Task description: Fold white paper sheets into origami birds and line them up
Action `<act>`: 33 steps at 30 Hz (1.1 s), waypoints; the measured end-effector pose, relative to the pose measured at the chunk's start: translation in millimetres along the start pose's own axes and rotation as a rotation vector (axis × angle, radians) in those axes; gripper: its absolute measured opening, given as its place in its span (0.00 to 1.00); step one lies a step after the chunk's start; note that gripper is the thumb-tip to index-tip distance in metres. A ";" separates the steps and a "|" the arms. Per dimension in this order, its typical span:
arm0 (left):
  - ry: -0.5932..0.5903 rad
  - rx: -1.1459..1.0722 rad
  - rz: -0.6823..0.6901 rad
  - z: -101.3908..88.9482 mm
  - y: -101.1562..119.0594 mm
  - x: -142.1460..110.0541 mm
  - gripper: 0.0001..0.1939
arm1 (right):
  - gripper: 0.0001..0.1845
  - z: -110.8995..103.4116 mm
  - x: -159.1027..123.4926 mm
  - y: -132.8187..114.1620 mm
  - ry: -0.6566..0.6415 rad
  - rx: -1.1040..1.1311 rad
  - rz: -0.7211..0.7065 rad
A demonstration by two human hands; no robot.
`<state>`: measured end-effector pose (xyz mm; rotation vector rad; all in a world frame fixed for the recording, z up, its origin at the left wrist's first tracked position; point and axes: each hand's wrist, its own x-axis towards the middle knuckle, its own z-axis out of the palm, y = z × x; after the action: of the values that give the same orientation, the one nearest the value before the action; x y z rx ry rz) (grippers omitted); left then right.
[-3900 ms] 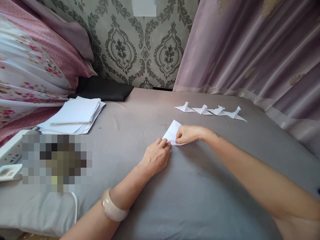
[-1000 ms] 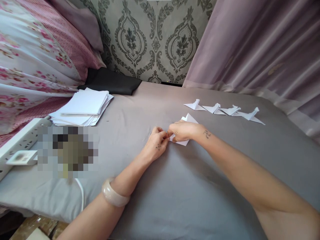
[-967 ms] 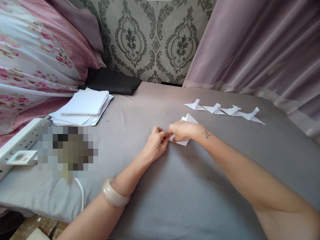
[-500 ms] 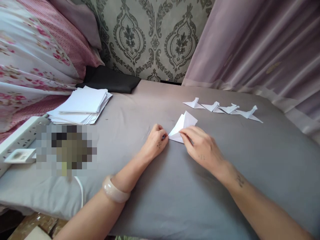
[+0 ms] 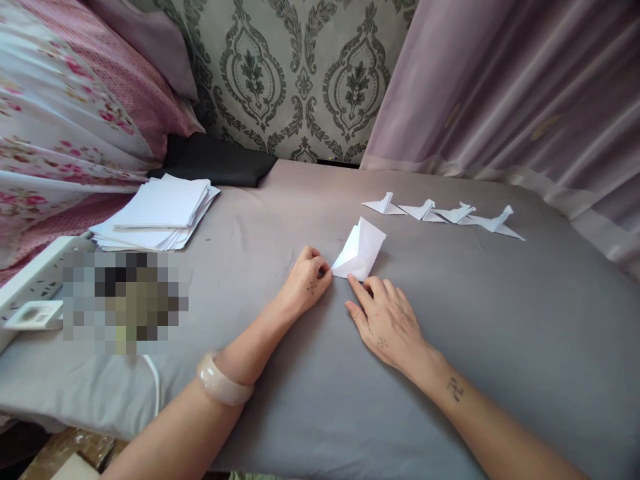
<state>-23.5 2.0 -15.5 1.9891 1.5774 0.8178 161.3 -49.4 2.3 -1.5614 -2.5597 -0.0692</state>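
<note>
A partly folded sheet of white paper lies on the grey cloth in front of me, one flap raised on its left side. My left hand pinches the paper's near left corner between thumb and fingers. At the near edge, the index finger of my right hand touches the paper; its thumb stands apart and the other fingers are loosely bent. Beyond the paper, several folded white paper birds sit in a row with their tips close together or overlapping.
A stack of white paper lies at the left, with a black folded cloth behind it. Nearer are a white power strip with a plugged-in charger, a white cable and a blurred-out patch. Curtains and a patterned wall border the surface.
My right hand has drawn back from over the paper toward me, going from a pinch on its flap to a fingertip at the near edge. More of the paper shows. My left hand keeps its corner.
</note>
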 end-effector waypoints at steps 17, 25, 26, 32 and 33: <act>-0.040 0.022 -0.006 -2.2 3.8 -0.7 0.06 | 0.26 -0.6 -6.4 2.2 -0.022 0.037 0.113; -0.061 -0.009 -0.053 -4.6 6.9 1.0 0.07 | 0.24 -3.1 -9.0 7.7 -0.008 0.062 0.138; -0.060 -0.008 -0.047 -4.5 7.0 1.2 0.07 | 0.23 -2.7 -7.5 7.3 0.011 0.075 0.137; -0.041 0.004 -0.022 -3.8 5.1 0.6 0.07 | 0.23 5.2 1.9 2.0 0.101 0.201 0.015; -0.044 0.003 -0.020 -3.8 4.3 0.3 0.07 | 0.23 6.0 2.2 1.1 0.074 0.204 0.011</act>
<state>-23.2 1.3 -9.8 1.9764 1.5724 0.7587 160.8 -46.3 -3.3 -1.4693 -2.4151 0.1286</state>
